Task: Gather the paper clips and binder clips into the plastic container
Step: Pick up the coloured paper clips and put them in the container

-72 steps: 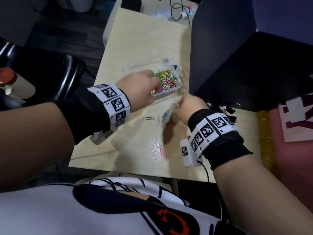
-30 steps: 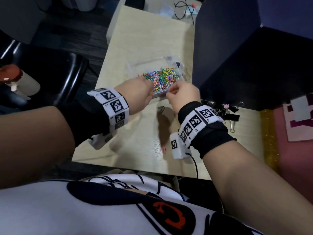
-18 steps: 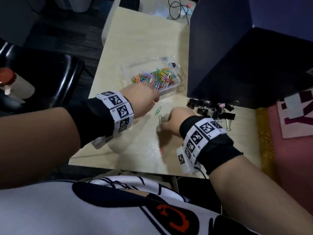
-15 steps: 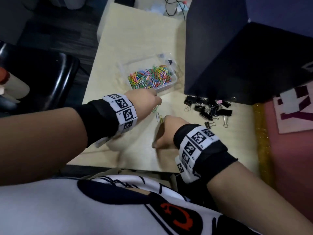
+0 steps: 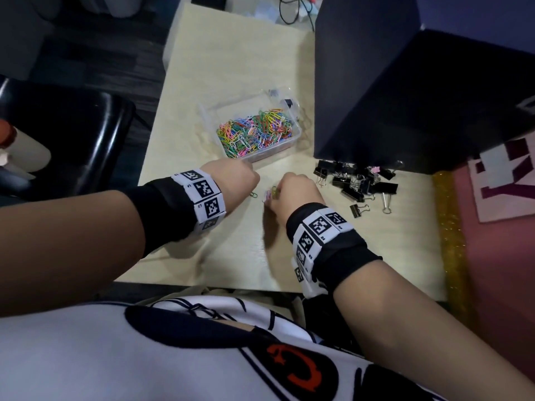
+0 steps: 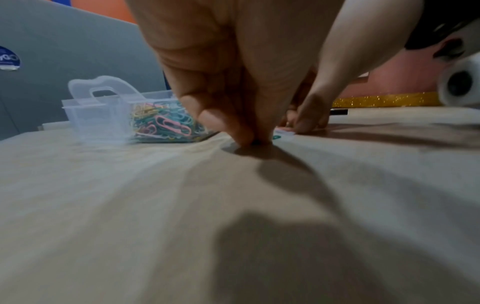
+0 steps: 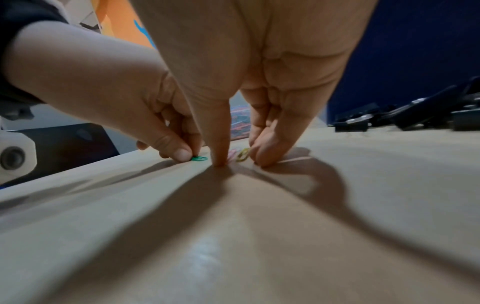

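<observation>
A clear plastic container [image 5: 291,140] full of coloured paper clips stands mid-table. Just in front of it, both hands are down on the wood. My left hand [image 6: 253,140] pinches a green paper clip [image 7: 198,158] against the table with thumb and fingertips. My right hand [image 7: 241,159] has its thumb and curled fingers closed around a yellow paper clip [image 7: 242,155] and a pink one [image 5: 267,194]. In the head view the left hand [image 5: 250,188] and right hand [image 5: 275,195] sit side by side. A heap of black binder clips [image 5: 356,180] lies to the right.
A tall dark box [image 5: 405,91] rises right behind the binder clips and beside the container. A black chair [image 5: 72,134] stands off the table's left edge. A gold glitter strip [image 5: 448,227] lines the table's right side. Bare wood [image 5: 231,256] lies between the hands and the near edge.
A second ago the right hand was up at the container; it has dropped to the table onto the loose clips. The left hand has come back from the container to the green clip.
</observation>
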### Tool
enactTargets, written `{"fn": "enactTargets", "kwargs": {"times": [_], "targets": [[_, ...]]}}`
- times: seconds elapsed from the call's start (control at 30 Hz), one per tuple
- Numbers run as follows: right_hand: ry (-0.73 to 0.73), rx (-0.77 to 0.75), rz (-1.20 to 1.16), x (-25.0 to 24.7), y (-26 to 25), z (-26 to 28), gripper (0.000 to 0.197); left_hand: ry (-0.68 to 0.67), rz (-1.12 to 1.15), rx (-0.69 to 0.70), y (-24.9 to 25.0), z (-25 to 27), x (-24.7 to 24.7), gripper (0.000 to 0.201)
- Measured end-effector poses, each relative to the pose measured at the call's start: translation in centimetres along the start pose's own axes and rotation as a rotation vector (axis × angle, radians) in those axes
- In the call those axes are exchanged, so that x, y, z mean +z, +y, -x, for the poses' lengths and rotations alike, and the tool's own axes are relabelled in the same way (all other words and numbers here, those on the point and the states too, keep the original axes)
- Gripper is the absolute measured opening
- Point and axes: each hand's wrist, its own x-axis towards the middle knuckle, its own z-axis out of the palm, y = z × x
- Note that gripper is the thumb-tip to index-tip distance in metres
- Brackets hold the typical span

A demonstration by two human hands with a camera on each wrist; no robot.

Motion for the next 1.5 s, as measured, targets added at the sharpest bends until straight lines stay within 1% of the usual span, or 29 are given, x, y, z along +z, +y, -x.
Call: {"fn": "enactTargets", "kwargs": {"times": [0.13, 0.3, 0.4, 0.5, 0.63, 0.7, 0.77, 0.8, 0.87, 0.9, 0.93, 0.97, 1.03, 1.1, 1.17, 1.23, 1.3, 1.37, 1.43, 1.5], "targets": [[-0.020, -0.060, 0.027, 0.3, -1.4, -0.6, 0.026, -0.093, 0.036, -0.022, 0.2, 0.4, 0.3, 0.013], [-0.099, -0.047, 0.047, -0.1, -2.2, -1.4, 0.031, -0.163, 0.118, -0.053, -0.5, 0.5, 1.1, 0.014], [-0.126, -0.012, 0.061, -0.5, -2.3, -1.5, 0.036, -0.164, 0.143, -0.046, -0.5, 0.6, 1.3, 0.013], [-0.136, -0.036, 0.076, -0.6, -2.1, -1.6, 0.035, -0.074, 0.214, -0.054, -0.8, 0.8, 1.1, 0.016], [-0.125, -0.044, 0.039, -1.3, -1.9, -2.0, 0.030, 0.126, 0.325, -0.053, -2.2, 1.3, -0.6, 0.023], [-0.041, -0.037, -0.060, -2.4, -1.9, -2.3, 0.021, 0.229, 0.393, -0.064, -3.1, 1.2, -1.8, 0.020], [0.096, -0.027, -0.255, -3.8, -2.0, -2.7, 0.011, 0.316, 0.463, -0.103, -4.0, 0.9, -3.0, 0.017], [0.155, -0.033, -0.347, -4.4, -2.2, -2.8, 0.011, 0.355, 0.492, -0.127, -4.3, 0.7, -3.5, 0.017], [0.196, -0.043, -0.464, -5.0, -2.4, -3.0, 0.023, 0.402, 0.520, -0.166, -4.8, 0.4, -4.2, 0.020], [0.195, -0.036, -0.462, -5.1, -2.4, -3.0, 0.029, 0.409, 0.519, -0.182, -5.0, 0.3, -4.4, 0.021], [0.188, -0.027, -0.420, -5.0, -2.4, -2.9, 0.030, 0.404, 0.512, -0.197, -5.1, 0.2, -4.3, 0.022], [0.169, -0.025, -0.347, -4.7, -2.3, -2.7, 0.027, 0.394, 0.503, -0.211, -5.1, 0.2, -4.1, 0.021], [0.084, -0.056, -0.158, -3.7, -2.3, -2.1, 0.021, 0.367, 0.494, -0.247, -5.0, 0.2, -3.4, 0.020], [-0.022, -0.091, -0.020, -2.2, -2.4, -1.6, 0.026, 0.338, 0.477, -0.294, -4.9, 0.3, -2.4, 0.023], [-0.081, -0.100, 0.020, -0.7, -2.6, -1.3, 0.029, 0.308, 0.461, -0.342, -4.8, 0.5, -1.6, 0.030], [-0.082, -0.099, 0.036, 0.1, -2.5, -1.2, 0.026, 0.294, 0.478, -0.367, -4.6, 0.6, -1.2, 0.033], [-0.095, -0.097, 0.063, 0.3, -2.5, -1.4, 0.021, 0.294, 0.496, -0.381, -4.6, 0.5, -1.2, 0.032], [-0.142, -0.084, 0.083, 0.2, -2.4, -1.6, 0.019, 0.292, 0.499, -0.399, -4.6, 0.5, -1.2, 0.031], [-0.188, -0.065, 0.066, 0.1, -2.2, -1.6, 0.022, 0.293, 0.509, -0.413, -4.5, 0.4, -1.2, 0.027], [-0.202, -0.065, 0.051, 0.1, -2.0, -1.4, 0.025, 0.294, 0.533, -0.419, -4.6, 0.4, -1.1, 0.021]]}}
